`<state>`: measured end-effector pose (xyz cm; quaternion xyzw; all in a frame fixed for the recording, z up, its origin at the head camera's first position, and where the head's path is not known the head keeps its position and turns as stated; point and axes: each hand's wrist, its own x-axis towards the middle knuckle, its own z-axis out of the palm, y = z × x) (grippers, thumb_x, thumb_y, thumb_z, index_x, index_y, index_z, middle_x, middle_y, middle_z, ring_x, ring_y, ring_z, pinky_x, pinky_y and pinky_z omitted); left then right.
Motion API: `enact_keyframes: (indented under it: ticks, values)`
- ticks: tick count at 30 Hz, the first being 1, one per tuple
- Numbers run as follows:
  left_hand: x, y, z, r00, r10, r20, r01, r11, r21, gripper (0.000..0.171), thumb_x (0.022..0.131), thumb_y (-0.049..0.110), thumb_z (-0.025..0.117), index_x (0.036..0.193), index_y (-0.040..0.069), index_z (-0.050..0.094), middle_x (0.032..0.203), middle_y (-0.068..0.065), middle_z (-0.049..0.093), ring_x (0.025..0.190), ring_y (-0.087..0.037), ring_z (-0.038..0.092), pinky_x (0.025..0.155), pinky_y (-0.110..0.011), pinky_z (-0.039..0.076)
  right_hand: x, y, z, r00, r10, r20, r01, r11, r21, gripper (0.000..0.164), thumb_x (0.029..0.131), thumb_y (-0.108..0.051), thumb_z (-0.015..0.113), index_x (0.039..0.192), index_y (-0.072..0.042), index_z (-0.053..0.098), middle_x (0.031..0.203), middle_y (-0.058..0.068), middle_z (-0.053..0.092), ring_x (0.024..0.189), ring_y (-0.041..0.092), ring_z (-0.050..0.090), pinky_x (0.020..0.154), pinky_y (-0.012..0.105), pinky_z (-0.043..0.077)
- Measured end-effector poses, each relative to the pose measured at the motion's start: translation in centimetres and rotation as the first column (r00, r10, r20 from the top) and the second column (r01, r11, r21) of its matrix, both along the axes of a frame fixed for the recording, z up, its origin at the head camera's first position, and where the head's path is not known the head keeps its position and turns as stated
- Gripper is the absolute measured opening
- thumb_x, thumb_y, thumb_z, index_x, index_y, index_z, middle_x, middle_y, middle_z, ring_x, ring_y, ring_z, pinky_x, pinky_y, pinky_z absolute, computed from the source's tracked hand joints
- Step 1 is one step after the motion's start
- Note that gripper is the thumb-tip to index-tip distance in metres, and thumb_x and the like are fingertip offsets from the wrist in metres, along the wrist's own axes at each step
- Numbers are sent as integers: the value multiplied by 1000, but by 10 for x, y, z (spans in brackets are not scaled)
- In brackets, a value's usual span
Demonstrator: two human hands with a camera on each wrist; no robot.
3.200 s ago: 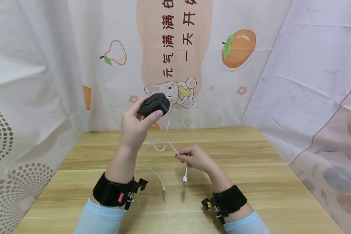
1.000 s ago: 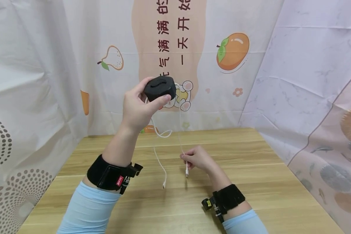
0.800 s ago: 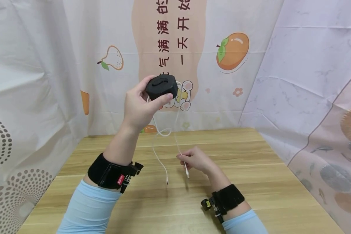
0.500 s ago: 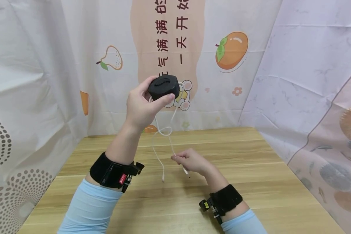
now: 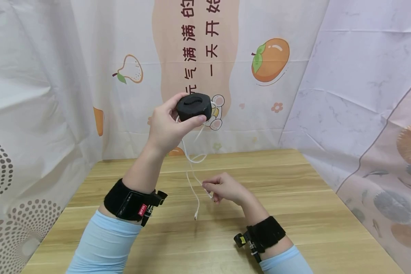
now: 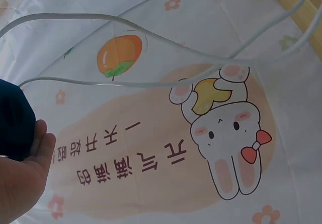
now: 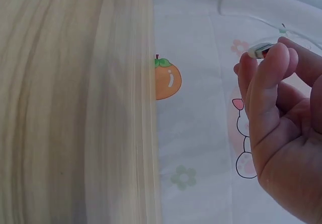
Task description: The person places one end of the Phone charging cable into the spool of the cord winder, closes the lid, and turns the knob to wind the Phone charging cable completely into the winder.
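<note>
My left hand (image 5: 168, 127) grips a black, many-sided block (image 5: 194, 106) with a curved slot on its face, holding it up above the far part of the table. A white cable (image 5: 191, 159) comes from both sides of the block and hangs in a loop below it. One thin plug end (image 5: 196, 216) dangles freely over the tabletop. Lower and to the right, my right hand (image 5: 224, 188) pinches the cable near its other end. In the right wrist view, that end's connector (image 7: 260, 50) sits at my fingertips. The left wrist view shows only part of the block (image 6: 15, 121).
The wooden table (image 5: 277, 213) runs back to a printed curtain (image 5: 130, 114) with fruit and rabbit pictures. More curtains stand at the left (image 5: 37, 99) and right (image 5: 356, 106). Each wrist wears a black strap.
Over the longer span, my left hand has raised the block and moved it right, turning its slotted face. Lately my right hand has moved slightly left, and its connector has drawn closer to the fingers.
</note>
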<state>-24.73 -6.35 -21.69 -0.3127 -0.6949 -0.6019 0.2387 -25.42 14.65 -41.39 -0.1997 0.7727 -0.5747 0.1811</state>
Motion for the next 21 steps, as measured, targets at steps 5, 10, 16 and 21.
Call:
enact_keyframes:
  ticks: [5,10,16,21]
  values:
    - [1,-3,-1,1000,11,5,-11,999,-33,52,78,19,88,125,7,69,116,-6,70,92,-20,66,79,-27,53,0,5,1,1000,-1,-3,1,1000,-6,39,102,-28,65,127,1,69,87,15,66,54,16,58,62,53,59]
    - [2,-3,0,1000,11,25,-10,999,-43,52,78,20,88,125,8,69,117,-6,70,94,-20,67,81,-28,53,-1,9,1,1000,-28,-12,28,1000,-1,40,101,-30,67,127,0,70,92,20,64,54,16,57,59,46,59]
    - [1,-6,2,997,22,68,-17,997,-74,54,77,23,88,125,9,69,117,-5,70,100,-18,68,85,-30,53,-1,15,4,996,-86,-37,86,996,-8,40,101,-30,66,125,2,70,102,21,65,54,14,54,57,38,58]
    - [2,-8,3,994,71,85,-58,988,-146,56,76,29,90,126,15,70,115,-1,71,94,-17,66,79,-32,52,1,22,10,984,-167,-65,166,986,-21,41,101,-29,66,131,-2,68,104,18,67,53,14,52,56,35,56]
